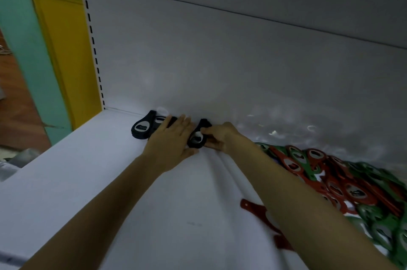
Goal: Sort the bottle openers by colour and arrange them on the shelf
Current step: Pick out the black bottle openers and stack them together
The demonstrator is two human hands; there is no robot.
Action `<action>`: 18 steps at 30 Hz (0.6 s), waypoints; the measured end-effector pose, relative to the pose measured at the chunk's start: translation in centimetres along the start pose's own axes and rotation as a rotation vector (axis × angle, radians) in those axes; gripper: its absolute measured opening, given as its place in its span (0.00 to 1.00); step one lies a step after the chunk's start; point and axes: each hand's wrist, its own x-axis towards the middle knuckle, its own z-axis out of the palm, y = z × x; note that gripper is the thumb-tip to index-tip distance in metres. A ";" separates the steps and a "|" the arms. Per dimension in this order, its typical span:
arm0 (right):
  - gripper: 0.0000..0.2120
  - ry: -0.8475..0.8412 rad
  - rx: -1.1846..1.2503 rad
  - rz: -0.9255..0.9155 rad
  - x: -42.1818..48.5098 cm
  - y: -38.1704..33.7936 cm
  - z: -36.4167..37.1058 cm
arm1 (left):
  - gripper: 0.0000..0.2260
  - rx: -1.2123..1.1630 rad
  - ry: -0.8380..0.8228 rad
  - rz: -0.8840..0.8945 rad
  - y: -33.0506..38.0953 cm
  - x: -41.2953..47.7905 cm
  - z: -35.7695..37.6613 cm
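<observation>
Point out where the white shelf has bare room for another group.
Bare: the white shelf in front of the stacked black bottle openers, to its left edge, and the strip between left forearm and right forearm. Crowded: the right side, under the heap of red and green bottle openers; one red bottle opener lies by the right forearm.

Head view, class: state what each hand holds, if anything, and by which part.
The right hand pinches a black bottle opener by the edge of its round head. The left hand rests flat on the black stack, gripping nothing.
</observation>
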 end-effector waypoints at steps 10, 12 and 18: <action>0.10 0.128 -0.453 -0.109 2.1 0.0 1.6 | 0.25 0.030 -0.026 0.071 -0.6 0.4 2.1; 0.11 0.097 -0.373 -0.091 2.2 0.0 1.3 | 0.26 0.007 -0.033 0.061 -0.6 0.5 2.7; 0.05 0.072 -0.311 -0.159 0.4 0.1 0.5 | 0.29 -0.115 -0.035 0.018 -0.2 0.1 1.9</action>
